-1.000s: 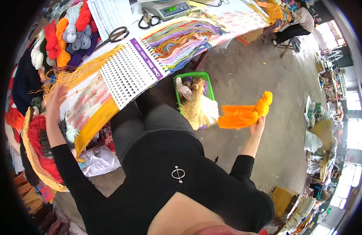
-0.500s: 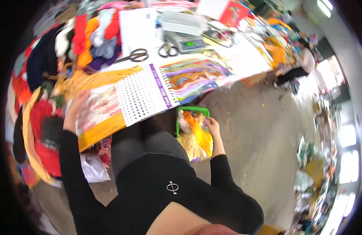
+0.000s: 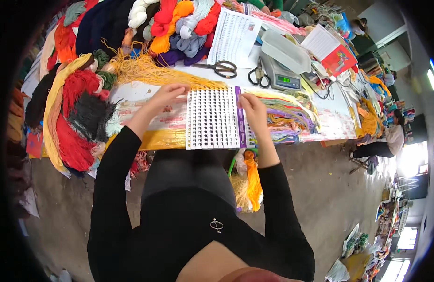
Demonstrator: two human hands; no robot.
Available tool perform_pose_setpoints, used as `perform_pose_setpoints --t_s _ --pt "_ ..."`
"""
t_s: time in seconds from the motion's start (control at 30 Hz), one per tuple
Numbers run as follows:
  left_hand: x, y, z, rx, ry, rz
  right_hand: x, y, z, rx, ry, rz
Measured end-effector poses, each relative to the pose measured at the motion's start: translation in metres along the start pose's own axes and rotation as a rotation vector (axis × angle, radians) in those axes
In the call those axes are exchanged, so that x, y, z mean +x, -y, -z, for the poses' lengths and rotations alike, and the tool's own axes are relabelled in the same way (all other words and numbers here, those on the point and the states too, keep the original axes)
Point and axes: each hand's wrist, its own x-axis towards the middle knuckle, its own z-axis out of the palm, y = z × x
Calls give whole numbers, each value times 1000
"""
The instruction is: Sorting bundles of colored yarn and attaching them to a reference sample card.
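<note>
A white card with rows of dark holes (image 3: 211, 120) lies at the table's front edge, a purple strip (image 3: 241, 123) along its right side. My left hand (image 3: 167, 97) is at the card's upper left corner, fingertips pinched together beside the yellow threads (image 3: 151, 73). Over the upper part of the purple strip, my right hand (image 3: 254, 112) has its fingers curled together. Whatever either hand pinches is too small to make out. Multicoloured threads (image 3: 290, 113) fan out from the card's right side. Below the table edge hangs a green basket (image 3: 231, 167) with orange and cream yarn (image 3: 252, 181), partly hidden by my right arm.
Black scissors (image 3: 224, 69) and a second pair (image 3: 259, 77) lie beyond the card. A grey scale (image 3: 282, 77) carries a clear plastic tray (image 3: 286, 51). Yarn skeins (image 3: 81, 94) pile up on the left. A printed sheet (image 3: 233, 37) lies behind. Another person (image 3: 393, 138) sits far right.
My right hand has come up from the yarn in the green basket to the card's purple strip. My left hand has moved right to the card's left corner. The view has turned.
</note>
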Motion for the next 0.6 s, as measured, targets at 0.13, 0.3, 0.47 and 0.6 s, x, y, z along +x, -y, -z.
perform_pose_setpoints --t_s 0.13,0.3,0.47,0.6 --pt "36 27 -2 -277 121 29 38 -69 -29 -42 35 -39" --pt "62 36 32 377 -317 -43 32 -91 -42 -151 -35 -156" --pt "68 5 17 725 -556 -507 32 -90 -31 -156 -54 -203" --pt "65 3 -38 -9 47 -38 35 -86 -35 -151 -38 -216"
